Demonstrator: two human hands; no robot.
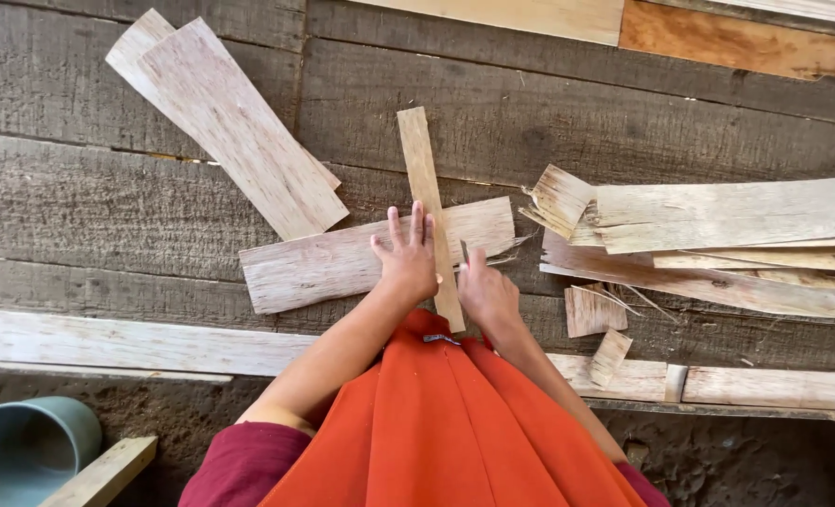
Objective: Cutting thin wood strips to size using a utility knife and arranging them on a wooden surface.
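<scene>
My left hand [408,253] lies flat with its fingers spread, pressing on a narrow upright wood strip [422,169] and on the wide pale veneer piece [333,263] lying crosswise under it. My right hand [485,289] sits just right of the strip's lower end, fingers curled, touching the strip's edge; what it grips is hidden. An orange cloth [445,422] covers my lap below both hands.
Two overlapping veneer slats [229,122] lie at upper left. A pile of veneer sheets [718,235] lies at right, with small scraps [591,310] below it. A long plank [107,343] runs along the near edge. A grey-green bucket [23,446] stands at lower left.
</scene>
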